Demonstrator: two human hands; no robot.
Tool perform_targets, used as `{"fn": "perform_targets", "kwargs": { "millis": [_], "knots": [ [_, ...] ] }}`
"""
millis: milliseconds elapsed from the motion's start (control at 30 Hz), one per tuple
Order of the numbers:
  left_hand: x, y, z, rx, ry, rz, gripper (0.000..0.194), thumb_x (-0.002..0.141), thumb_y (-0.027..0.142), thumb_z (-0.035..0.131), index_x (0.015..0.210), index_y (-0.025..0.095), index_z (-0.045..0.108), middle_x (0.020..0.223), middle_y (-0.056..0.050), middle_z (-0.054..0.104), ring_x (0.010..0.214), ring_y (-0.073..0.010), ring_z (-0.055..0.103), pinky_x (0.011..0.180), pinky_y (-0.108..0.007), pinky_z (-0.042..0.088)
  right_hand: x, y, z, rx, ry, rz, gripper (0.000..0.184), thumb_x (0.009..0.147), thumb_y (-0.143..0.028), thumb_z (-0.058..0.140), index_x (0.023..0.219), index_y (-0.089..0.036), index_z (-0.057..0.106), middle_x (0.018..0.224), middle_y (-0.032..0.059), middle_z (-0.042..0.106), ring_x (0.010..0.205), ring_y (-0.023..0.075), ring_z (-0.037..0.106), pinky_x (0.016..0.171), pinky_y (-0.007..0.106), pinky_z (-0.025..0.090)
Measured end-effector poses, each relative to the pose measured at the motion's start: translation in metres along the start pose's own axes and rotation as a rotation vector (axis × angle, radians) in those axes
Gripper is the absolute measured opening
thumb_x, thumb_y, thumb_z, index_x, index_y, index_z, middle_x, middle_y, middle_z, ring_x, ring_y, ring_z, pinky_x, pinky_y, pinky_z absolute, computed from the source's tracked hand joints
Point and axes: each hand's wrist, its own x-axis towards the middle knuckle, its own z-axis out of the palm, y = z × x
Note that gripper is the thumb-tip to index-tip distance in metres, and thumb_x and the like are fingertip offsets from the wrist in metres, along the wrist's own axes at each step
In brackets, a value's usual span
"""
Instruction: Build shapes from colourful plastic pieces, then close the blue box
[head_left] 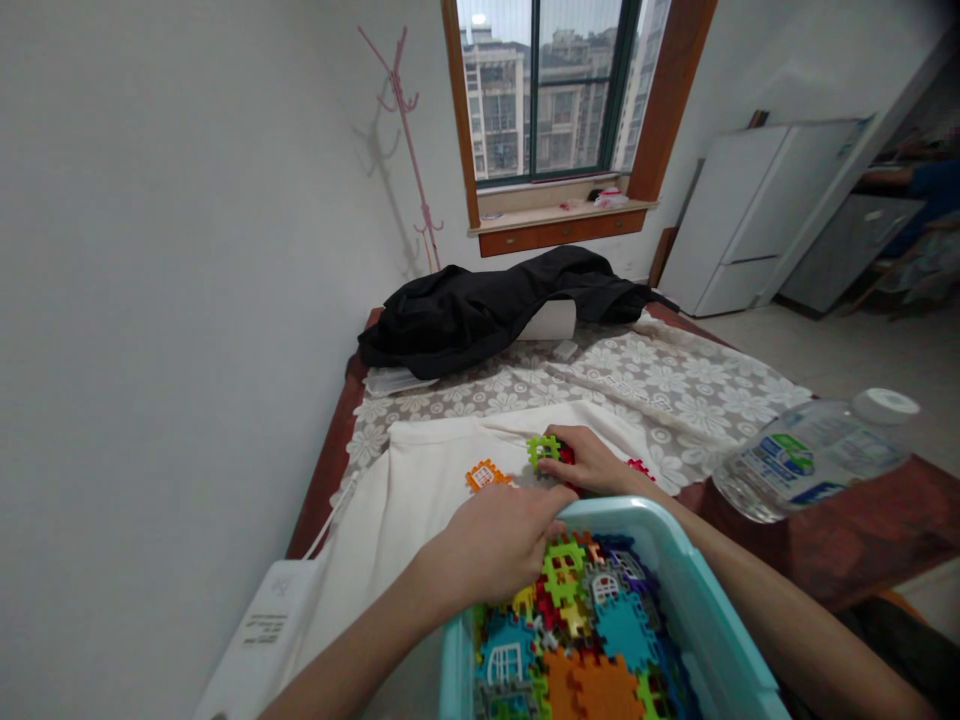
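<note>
My left hand is closed over the far left rim of a light-blue plastic bin. Inside the bin lie many interlocking plastic building pieces in orange, blue, green, yellow and red, some with window shapes. Just beyond the rim, my right hand grips a lime-green interlocking building piece between thumb and fingers. Something red shows under those fingers, partly hidden. To the left, an orange piece with a white window rests on a white cloth. A red piece pokes out behind my right wrist.
A large clear plastic bottle with a white cap stands at the right. Black cloth is heaped across the far end of the table, over a floral tablecloth. At the lower left is a white box-shaped object with a cord.
</note>
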Motion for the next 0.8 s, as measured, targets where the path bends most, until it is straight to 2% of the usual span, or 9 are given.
{"fn": "perform_targets", "kwargs": {
  "millis": [367, 567, 700, 800],
  "knots": [
    [-0.002, 0.000, 0.000, 0.016, -0.005, -0.005, 0.031, 0.106, 0.033, 0.046, 0.134, 0.030, 0.058, 0.115, -0.005, 0.079, 0.103, -0.0286, 0.076, 0.084, -0.038, 0.055, 0.003, 0.012, -0.005, 0.394, 0.536, 0.159, 0.035, 0.085, -0.047, 0.075, 0.074, -0.021, 0.055, 0.067, -0.0040, 0.051, 0.063, 0.0142, 0.045, 0.058, 0.027, 0.035],
    [-0.002, 0.000, -0.002, 0.014, 0.001, 0.004, 0.028, 0.106, 0.033, 0.045, 0.130, 0.030, 0.059, 0.115, -0.005, 0.078, 0.104, -0.0275, 0.075, 0.084, -0.037, 0.055, 0.004, 0.013, -0.008, 0.695, 0.723, 0.274, 0.034, 0.078, -0.049, 0.080, 0.079, -0.021, 0.060, 0.066, -0.0051, 0.054, 0.054, 0.0114, 0.046, 0.049, 0.024, 0.037],
    [-0.004, 0.002, -0.003, 0.024, 0.000, 0.001, 0.028, 0.105, 0.033, 0.045, 0.129, 0.029, 0.060, 0.114, -0.006, 0.079, 0.103, -0.0279, 0.075, 0.084, -0.038, 0.055, 0.004, 0.009, -0.009, 0.828, 0.788, 0.360, 0.039, 0.074, -0.052, 0.082, 0.083, -0.021, 0.060, 0.063, -0.0064, 0.054, 0.047, 0.0110, 0.047, 0.043, 0.023, 0.036],
    [-0.005, 0.002, -0.004, 0.034, 0.009, 0.000, 0.028, 0.105, 0.033, 0.045, 0.128, 0.029, 0.061, 0.112, -0.007, 0.079, 0.103, -0.0292, 0.075, 0.083, -0.038, 0.056, 0.009, 0.005, -0.014, 0.870, 0.829, 0.365, 0.042, 0.072, -0.054, 0.082, 0.082, -0.022, 0.058, 0.063, -0.0064, 0.055, 0.048, 0.0108, 0.048, 0.043, 0.023, 0.039]
  ]
}}
